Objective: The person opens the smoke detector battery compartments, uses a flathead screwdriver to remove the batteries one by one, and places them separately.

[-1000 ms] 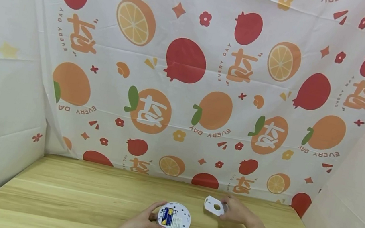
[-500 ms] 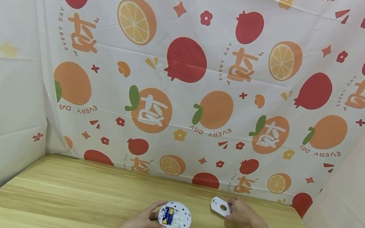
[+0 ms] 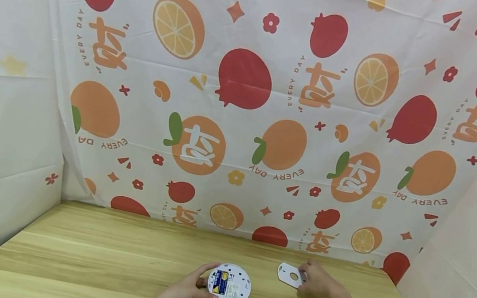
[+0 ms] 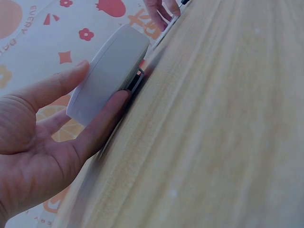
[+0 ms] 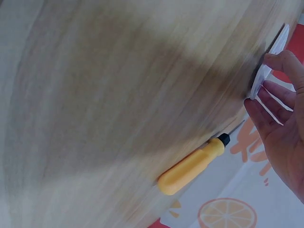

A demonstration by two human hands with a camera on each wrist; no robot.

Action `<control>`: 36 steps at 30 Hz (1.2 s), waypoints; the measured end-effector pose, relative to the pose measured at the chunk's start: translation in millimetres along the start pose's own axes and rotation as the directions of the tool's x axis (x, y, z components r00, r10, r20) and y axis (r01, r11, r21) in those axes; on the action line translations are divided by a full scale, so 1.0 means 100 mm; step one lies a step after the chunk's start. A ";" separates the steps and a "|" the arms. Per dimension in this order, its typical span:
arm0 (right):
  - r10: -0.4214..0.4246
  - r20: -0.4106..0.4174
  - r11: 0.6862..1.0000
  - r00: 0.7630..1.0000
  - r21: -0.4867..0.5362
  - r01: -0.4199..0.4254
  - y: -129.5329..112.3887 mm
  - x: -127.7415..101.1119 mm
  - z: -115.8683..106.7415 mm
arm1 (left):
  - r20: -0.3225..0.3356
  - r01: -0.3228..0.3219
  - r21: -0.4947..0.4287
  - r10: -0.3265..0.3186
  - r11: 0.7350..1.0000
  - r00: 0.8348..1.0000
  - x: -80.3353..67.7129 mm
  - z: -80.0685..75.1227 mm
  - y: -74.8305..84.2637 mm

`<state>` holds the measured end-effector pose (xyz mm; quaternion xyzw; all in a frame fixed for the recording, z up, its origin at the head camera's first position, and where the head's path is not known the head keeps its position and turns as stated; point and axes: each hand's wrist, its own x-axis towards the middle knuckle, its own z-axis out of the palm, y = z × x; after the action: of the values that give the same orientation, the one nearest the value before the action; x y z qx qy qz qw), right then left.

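Note:
A round white smoke detector has its back face up, with blue-and-yellow batteries in its compartment and a printed label. My left hand grips it by the side, thumb and fingers on its wall; in the left wrist view the detector is tilted close over the table. Farther right, my right hand pinches one end of a thin white mounting plate with a round hole. The right wrist view shows the plate edge-on, low at the tabletop, between thumb and fingers.
A screwdriver with a yellow handle lies on the wood-grain table near the right hand. A fruit-print cloth hangs along the table's back edge, and pale cloths hang at both sides.
My right hand has carried the mounting plate a little to the right and down to the tabletop. The left hand still holds the smoke detector in about the same place.

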<state>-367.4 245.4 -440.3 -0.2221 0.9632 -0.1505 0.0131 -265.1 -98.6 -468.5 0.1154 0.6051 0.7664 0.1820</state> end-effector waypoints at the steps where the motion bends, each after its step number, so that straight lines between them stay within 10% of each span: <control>1: 0.006 0.002 1.000 1.000 -0.001 -0.006 0.00 0.00 0.01 | 0.000 0.000 -0.001 0.000 1.000 1.000 0.00 0.00 0.00; 23: -0.043 -0.077 0.997 0.996 0.056 0.048 0.12 -0.13 -0.07 | -0.076 -0.015 0.078 0.021 0.997 0.997 -0.06 -0.02 0.09; 36: 0.161 -0.084 0.983 0.983 -0.076 -0.167 0.27 -0.36 -0.25 | -0.177 0.012 0.147 0.014 0.989 0.984 -0.08 0.03 0.11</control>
<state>-348.6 291.1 -425.6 -0.1364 0.9835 -0.1173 -0.0209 -258.6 -101.7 -457.0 0.0601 0.6741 0.7267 0.1179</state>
